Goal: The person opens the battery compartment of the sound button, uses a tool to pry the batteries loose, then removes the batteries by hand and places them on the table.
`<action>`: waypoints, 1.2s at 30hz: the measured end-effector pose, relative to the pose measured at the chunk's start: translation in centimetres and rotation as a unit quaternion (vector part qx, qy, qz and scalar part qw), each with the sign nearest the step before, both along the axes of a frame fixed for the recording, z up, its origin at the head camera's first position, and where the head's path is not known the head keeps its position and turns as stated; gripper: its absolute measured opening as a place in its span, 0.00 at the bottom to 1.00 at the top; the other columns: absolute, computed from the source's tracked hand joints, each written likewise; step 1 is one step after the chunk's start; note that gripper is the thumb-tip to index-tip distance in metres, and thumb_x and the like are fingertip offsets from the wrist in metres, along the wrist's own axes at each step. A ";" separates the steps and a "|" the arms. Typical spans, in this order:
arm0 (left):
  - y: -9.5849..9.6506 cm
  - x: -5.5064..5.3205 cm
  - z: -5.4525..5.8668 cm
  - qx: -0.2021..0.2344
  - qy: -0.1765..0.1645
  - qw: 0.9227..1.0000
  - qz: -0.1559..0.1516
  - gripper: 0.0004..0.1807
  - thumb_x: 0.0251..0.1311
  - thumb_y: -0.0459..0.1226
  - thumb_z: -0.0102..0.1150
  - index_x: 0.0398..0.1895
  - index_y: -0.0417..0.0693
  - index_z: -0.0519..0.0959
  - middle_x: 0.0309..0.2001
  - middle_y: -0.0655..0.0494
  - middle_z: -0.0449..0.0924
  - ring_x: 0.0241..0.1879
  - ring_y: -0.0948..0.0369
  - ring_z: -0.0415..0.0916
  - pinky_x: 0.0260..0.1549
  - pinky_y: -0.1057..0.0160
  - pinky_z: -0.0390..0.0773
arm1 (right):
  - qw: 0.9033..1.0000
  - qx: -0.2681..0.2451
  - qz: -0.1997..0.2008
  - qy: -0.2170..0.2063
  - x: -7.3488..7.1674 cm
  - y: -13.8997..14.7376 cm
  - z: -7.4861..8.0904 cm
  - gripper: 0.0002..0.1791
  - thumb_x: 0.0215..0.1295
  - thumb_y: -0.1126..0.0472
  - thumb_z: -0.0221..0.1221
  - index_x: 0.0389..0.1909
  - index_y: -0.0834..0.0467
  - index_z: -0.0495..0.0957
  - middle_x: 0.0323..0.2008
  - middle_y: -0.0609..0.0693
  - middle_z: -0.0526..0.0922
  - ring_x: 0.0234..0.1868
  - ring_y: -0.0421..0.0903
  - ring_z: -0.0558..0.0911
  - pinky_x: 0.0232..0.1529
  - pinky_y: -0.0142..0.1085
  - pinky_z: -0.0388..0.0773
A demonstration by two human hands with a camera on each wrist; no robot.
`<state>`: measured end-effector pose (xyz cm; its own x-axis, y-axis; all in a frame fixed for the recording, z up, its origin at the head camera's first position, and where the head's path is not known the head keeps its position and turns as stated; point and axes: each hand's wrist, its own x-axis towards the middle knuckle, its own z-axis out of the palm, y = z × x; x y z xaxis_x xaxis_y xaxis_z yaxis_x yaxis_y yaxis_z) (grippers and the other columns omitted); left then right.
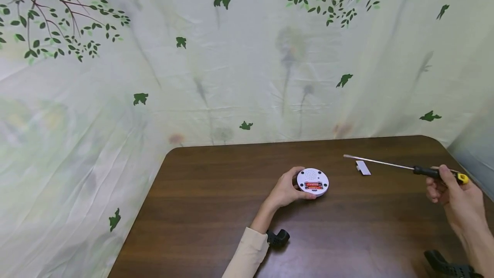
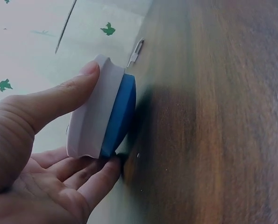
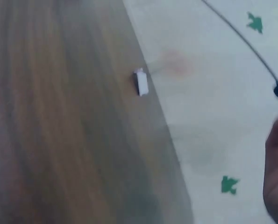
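Note:
My left hand [image 1: 284,191] grips a round white device [image 1: 314,176] by its edge, thumb on one side and fingers on the other. Its underside faces up, with two red batteries [image 1: 313,185] in an uncovered compartment. In the left wrist view the device [image 2: 94,114] has a white body and a blue part [image 2: 120,114] towards the table. At the right, my right hand [image 1: 459,198] holds a screwdriver [image 1: 422,171] by its black and yellow handle, the long shaft pointing left above the table. Below the tip lies a small white battery cover [image 1: 363,168].
A brown wooden table [image 1: 216,209] spreads under both hands. Behind it hangs a pale curtain [image 1: 247,67] printed with leaves and branches. Black straps with camera mounts sit on both wrists, the left mount [image 1: 278,238] close to the tabletop.

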<state>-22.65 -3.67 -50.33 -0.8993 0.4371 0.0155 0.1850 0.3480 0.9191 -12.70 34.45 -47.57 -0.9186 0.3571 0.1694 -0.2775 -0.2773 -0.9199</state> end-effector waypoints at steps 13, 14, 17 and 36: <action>0.1 0.0 0.1 0.024 0.011 1.000 0.006 0.41 0.41 0.30 0.85 0.64 0.41 0.77 0.55 0.49 0.85 0.46 0.72 0.77 0.43 0.76 0.80 | 0.968 0.186 0.166 -0.038 -1.6 -2.5 2.8 0.08 0.81 0.64 0.51 0.50 0.58 0.79 0.27 0.46 0.82 0.20 0.45 0.75 0.23 0.39 0.72; 0.1 0.1 0.2 0.022 0.013 1.000 0.006 0.41 0.41 0.30 0.85 0.64 0.41 0.77 0.55 0.49 0.85 0.46 0.72 0.77 0.44 0.76 0.80 | 0.965 0.197 0.167 -0.038 -1.6 -2.6 3.0 0.07 0.80 0.65 0.52 0.50 0.58 0.78 0.27 0.46 0.82 0.20 0.45 0.75 0.23 0.39 0.72; 0.2 0.2 0.4 0.007 0.023 1.000 0.008 0.43 0.40 0.32 0.86 0.66 0.41 0.77 0.56 0.48 0.84 0.47 0.72 0.79 0.44 0.77 0.80 | 0.960 0.228 0.156 -0.040 -1.6 -3.2 3.6 0.06 0.80 0.65 0.52 0.49 0.60 0.76 0.26 0.47 0.80 0.19 0.47 0.74 0.22 0.40 0.71; 0.8 -0.3 1.1 -0.093 0.104 0.990 0.035 0.48 0.37 0.42 0.89 0.67 0.41 0.78 0.62 0.47 0.83 0.61 0.57 0.80 0.65 0.60 0.75 | 0.891 0.440 0.105 -0.039 -2.3 -7.5 9.3 0.06 0.77 0.58 0.59 0.48 0.55 0.76 0.25 0.47 0.81 0.22 0.47 0.76 0.22 0.38 0.73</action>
